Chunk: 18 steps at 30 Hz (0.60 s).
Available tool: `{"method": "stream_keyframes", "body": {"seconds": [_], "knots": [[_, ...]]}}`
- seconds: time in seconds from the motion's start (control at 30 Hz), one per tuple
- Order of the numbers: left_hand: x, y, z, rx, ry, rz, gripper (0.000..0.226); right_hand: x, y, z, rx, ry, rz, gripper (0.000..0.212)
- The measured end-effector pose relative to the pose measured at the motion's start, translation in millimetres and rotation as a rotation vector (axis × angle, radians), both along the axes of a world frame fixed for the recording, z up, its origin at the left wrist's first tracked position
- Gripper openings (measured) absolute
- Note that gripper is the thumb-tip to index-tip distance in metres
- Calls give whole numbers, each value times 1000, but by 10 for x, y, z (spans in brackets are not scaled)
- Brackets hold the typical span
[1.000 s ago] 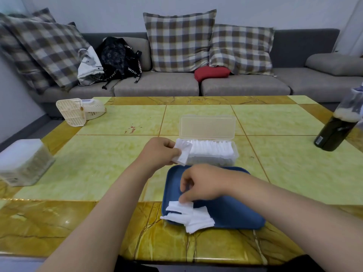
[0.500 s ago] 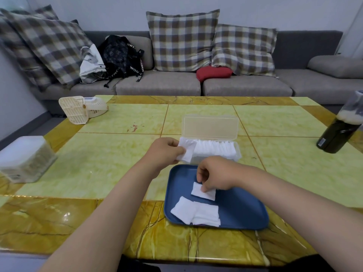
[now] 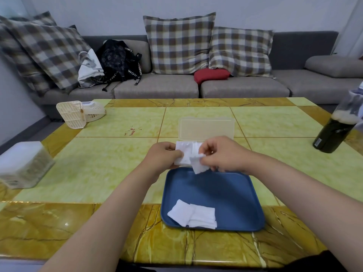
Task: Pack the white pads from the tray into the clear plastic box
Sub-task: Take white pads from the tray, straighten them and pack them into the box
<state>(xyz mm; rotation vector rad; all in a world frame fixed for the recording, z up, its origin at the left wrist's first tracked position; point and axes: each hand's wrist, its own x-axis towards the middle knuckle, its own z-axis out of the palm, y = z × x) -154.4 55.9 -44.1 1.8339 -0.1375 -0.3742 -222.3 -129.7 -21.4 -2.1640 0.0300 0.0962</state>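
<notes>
Both hands meet just past the far edge of the blue tray, in front of the clear box, whose lid stands open at the back. The left hand has its fingers pinched on a white pad held upright at the left end of the box. The right hand pinches another pad between thumb and fingers; this one hangs crumpled just over the tray's far rim, touching the pad in the left hand. The hands hide most of the box body, so I cannot tell how full it is. Two more pads lie overlapping in the near left corner of the tray, well apart from the hands. The tray sits on the yellow table near its front edge. A dark bottle stands far to the right, a small fan lies far left, and a white container sits at the left edge.
</notes>
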Motion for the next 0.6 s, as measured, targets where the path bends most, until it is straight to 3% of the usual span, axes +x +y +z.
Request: {"method": "stream_keyframes", "body": {"seconds": [0.1, 0.3, 0.6], "knots": [[-51, -42, 16, -120, 96, -85, 9, 16, 39, 91, 254, -24, -134, 17], [-111, -93, 70, -324, 223, -182, 22, 22, 67, 105, 160, -43, -228, 13], [-114, -96, 84, -322, 244, -205, 29, 76, 79, 69, 20, -33, -332, 27]]}}
